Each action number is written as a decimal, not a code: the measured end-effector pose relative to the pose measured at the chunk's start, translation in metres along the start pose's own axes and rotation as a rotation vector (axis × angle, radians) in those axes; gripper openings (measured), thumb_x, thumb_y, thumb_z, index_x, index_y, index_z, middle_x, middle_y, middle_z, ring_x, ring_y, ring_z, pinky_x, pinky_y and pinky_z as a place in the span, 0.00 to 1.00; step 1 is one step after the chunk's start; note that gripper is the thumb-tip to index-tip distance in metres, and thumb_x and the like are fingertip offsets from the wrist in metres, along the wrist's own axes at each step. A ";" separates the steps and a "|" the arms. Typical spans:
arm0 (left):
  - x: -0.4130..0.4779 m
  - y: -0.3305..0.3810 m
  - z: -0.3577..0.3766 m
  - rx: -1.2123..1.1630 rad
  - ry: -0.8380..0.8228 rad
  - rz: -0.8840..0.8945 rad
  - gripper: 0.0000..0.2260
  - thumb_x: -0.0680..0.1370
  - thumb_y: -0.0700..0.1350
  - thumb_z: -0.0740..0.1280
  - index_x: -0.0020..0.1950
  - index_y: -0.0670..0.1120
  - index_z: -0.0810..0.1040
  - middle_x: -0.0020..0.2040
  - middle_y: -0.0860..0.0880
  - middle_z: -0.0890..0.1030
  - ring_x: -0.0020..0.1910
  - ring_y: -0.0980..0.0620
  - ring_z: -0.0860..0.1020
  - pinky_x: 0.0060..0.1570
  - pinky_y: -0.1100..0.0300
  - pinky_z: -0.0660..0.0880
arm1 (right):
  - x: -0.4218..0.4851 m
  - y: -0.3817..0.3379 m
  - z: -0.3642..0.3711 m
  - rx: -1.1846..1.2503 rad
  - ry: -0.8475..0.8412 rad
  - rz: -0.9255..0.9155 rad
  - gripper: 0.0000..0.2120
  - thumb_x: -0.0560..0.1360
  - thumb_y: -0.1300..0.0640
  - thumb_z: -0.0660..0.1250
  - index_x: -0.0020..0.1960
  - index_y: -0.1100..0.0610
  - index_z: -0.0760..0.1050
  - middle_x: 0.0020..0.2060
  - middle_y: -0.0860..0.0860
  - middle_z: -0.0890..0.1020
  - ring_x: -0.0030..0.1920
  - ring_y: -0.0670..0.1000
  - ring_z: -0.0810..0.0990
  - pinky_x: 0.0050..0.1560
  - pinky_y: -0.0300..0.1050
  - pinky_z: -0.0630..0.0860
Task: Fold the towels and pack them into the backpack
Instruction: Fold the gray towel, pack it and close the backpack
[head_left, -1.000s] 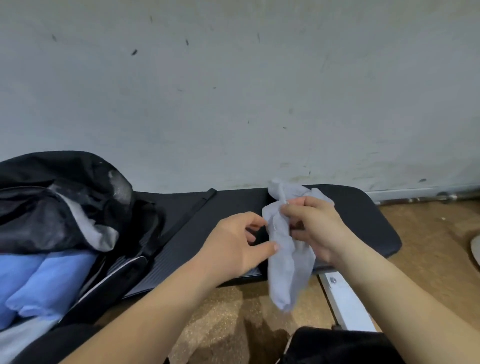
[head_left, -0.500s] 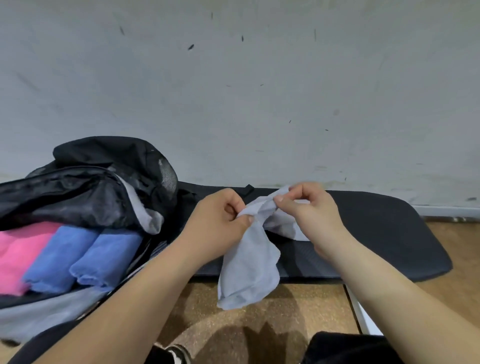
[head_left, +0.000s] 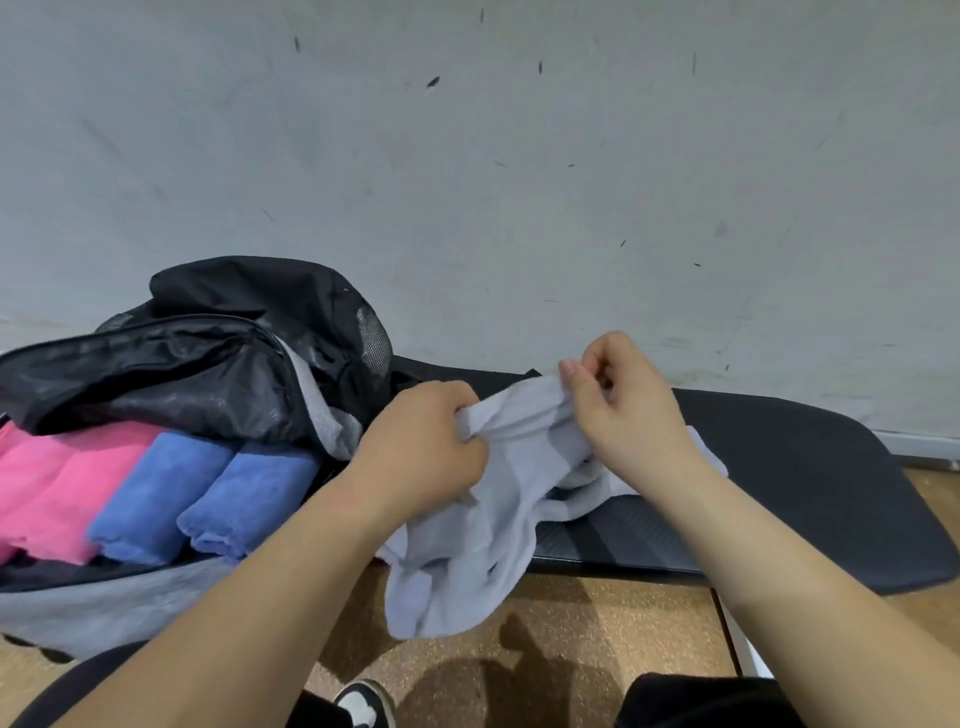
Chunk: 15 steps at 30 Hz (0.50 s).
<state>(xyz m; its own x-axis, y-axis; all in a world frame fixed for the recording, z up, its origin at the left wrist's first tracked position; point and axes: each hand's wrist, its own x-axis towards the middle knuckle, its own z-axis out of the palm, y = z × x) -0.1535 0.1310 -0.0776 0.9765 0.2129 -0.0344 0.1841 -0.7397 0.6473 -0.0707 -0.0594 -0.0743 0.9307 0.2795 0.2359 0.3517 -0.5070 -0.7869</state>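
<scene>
Starting at the left, the black backpack (head_left: 208, 358) lies open on its side, and inside it sit the pink towels (head_left: 47, 488) and, just beside them, two rolled blue towels (head_left: 208, 499), so part of the packing looks done. Next comes the left hand (head_left: 423, 441), whose fingers are curled tight around a bunched edge of the grey towel (head_left: 467, 561); this towel hangs in the air between both hands, its lower part drooping past the front edge of the black bench pad (head_left: 810, 467) toward the floor (head_left: 623, 613). The right hand (head_left: 623, 415), near the left one, pinches the same upper edge between thumb and forefinger, with the other fingers folded in. I judge the step in hand to be the opening of this towel before folding. To do it well, each hand should slide along the upper hem until it finds a true corner, and then the hands should move apart so that the cloth hangs flat and without twist. The cloth looks soft and limp, so a light pinch is enough; a full fist, as the left one makes, hides the corner and adds wrinkles. After that, the bare part of the pad at the right seems a good surface to lay the towel down, smooth it and roll it to the width of the blue ones.
</scene>
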 end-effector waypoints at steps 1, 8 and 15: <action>0.000 -0.002 -0.005 -0.014 -0.013 -0.026 0.05 0.71 0.40 0.66 0.42 0.50 0.79 0.37 0.53 0.81 0.38 0.55 0.78 0.35 0.59 0.73 | 0.004 0.005 -0.002 -0.019 0.031 0.046 0.12 0.82 0.53 0.67 0.46 0.59 0.71 0.33 0.48 0.73 0.31 0.42 0.69 0.34 0.33 0.68; 0.001 -0.035 -0.033 -0.005 0.059 -0.112 0.10 0.76 0.40 0.67 0.43 0.53 0.85 0.37 0.54 0.85 0.39 0.54 0.82 0.40 0.58 0.78 | 0.019 0.028 -0.019 -0.028 -0.014 0.175 0.12 0.79 0.43 0.70 0.49 0.52 0.79 0.42 0.46 0.80 0.43 0.42 0.77 0.42 0.37 0.70; -0.009 -0.039 -0.042 -0.323 0.152 -0.159 0.10 0.77 0.48 0.75 0.39 0.45 0.84 0.36 0.38 0.80 0.32 0.51 0.77 0.35 0.49 0.84 | 0.001 0.039 -0.004 0.012 0.038 0.162 0.15 0.79 0.47 0.71 0.39 0.56 0.80 0.27 0.39 0.77 0.32 0.42 0.73 0.37 0.40 0.66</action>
<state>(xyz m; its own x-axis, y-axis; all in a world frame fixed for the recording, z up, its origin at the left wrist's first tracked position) -0.1742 0.1844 -0.0709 0.9064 0.4188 -0.0556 0.2627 -0.4559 0.8504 -0.0561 -0.0817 -0.1025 0.9784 0.1639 0.1262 0.1955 -0.5331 -0.8232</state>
